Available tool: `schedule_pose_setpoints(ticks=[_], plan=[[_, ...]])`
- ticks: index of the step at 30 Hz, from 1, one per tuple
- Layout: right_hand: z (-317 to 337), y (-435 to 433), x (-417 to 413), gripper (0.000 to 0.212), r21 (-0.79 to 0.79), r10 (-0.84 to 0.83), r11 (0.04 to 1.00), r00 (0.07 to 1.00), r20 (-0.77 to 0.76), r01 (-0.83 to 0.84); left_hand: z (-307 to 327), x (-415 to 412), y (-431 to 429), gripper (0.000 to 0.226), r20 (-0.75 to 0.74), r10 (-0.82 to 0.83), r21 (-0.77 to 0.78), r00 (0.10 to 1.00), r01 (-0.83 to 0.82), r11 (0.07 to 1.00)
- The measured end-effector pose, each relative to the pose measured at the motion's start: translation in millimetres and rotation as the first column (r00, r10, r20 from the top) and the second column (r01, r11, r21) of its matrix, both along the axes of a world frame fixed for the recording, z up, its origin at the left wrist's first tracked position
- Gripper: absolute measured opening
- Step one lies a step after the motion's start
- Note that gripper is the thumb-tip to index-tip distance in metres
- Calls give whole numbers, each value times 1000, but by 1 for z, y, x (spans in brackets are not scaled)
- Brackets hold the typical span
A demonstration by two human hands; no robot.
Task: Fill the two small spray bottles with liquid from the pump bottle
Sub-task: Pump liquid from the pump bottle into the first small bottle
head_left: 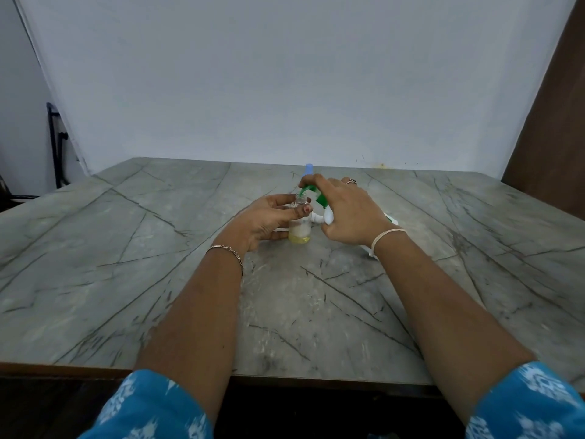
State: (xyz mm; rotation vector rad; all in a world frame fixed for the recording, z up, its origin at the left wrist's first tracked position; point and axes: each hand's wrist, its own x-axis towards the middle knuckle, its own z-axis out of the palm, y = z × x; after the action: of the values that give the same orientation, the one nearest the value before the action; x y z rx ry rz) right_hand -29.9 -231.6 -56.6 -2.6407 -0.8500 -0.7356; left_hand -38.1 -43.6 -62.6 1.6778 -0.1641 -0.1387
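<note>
The grey veined worktop [158,248] fills the lower and middle frame, and most of it lies bare, so there is wide open room left, right and towards the near edge at the bottom. At centre frame the right hand [348,213] has its grip clamped round the pump bottle [323,204], tilted over with its green nozzle aimed down at the mouth of the small spray bottle [299,228]. The left hand [269,220] has fingers and thumb closed round that clear bottle, which stands upright on the worktop with a shallow yellow layer at its bottom (early going on this fill, I'd judge). Just behind the hands, upper centre, a pale blue cap [309,168] pokes up, probably the second spray bottle, though its body is hidden.

The risk here: that mouth is narrow, and if the nozzle drifts off line the liquid runs down the outside onto the worktop. A hard press could tip the light bottle if the left grip slackens. A white part [316,219] lies between the hands, close enough to get knocked.
</note>
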Motion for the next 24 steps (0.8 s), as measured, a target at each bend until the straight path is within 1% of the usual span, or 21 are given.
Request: schedule_pose_setpoints(ticks=[2,4,8,11,14,16,21,24], plan=[[-1,-3,0,72,-27,-10,1000,1000,6,10,0,0,0,46,-2,-3,-6,1000,3,1000],[-2,-5,0,75,-26,-13,1000,1000,5,13,0,0,0,47,-5,-8,-4,1000,8,1000],[-2,-1,3,69,-19,-8,1000,1000,-3,8,0,1,1,51,-3,-7,-2,1000,7,1000],[1,2,2,62,19,-9,1000,1000,-5,9,0,0,1,51,2,-2,6,1000,2,1000],[2,5,1,61,21,-15,1000,1000,5,15,0,1,1,51,3,-3,3,1000,3,1000],[0,3,1,65,-3,-29,1000,999,19,29,-1,1,1,50,5,-8,5,1000,8,1000],[0,-6,-3,84,-73,-25,997,999,39,28,1,1,1,54,9,-22,21,1000,21,1000],[1,-5,-4,82,-75,-30,997,999,29,32,1,1,1,57,9,-23,22,1000,22,999]])
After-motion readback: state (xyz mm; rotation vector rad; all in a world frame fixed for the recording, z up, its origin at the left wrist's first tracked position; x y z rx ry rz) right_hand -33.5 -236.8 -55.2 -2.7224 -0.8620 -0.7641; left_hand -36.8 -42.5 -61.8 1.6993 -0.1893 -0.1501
